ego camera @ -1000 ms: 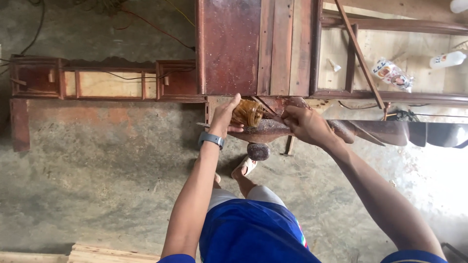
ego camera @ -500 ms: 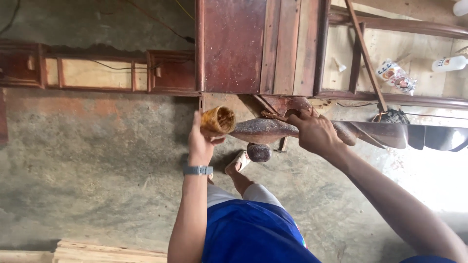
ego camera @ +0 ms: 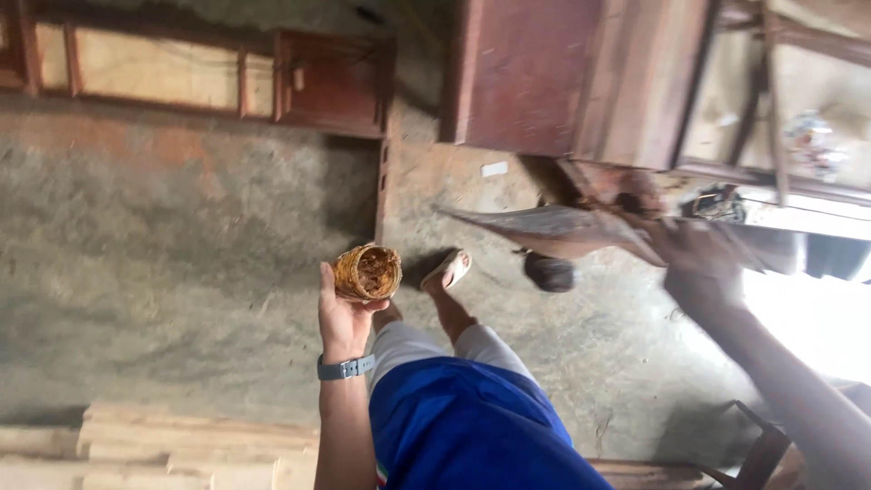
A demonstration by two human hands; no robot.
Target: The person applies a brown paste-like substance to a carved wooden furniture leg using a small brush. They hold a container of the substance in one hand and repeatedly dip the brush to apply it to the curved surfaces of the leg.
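Note:
My left hand (ego camera: 343, 313) holds a small round tin (ego camera: 366, 272) smeared with brown paste, its open mouth facing the camera, above the concrete floor. A grey watch sits on that wrist. My right hand (ego camera: 703, 268) is stretched out to the right and rests on a long curved piece of dark wood (ego camera: 553, 231) that lies in front of a reddish-brown wooden furniture frame (ego camera: 526, 77). The hand is blurred and in shadow, so its grip is unclear.
My sandalled foot (ego camera: 446, 269) stands on the concrete floor (ego camera: 172, 236). Pale planks (ego camera: 172, 445) are stacked at the lower left. A low reddish wooden frame (ego camera: 209, 77) lies along the top left. A dark round object (ego camera: 549, 272) sits on the floor under the curved wood.
My left hand has drawn the tin back and down, away from the curved wood. The view has swung left and lower; my right hand stays on the wood.

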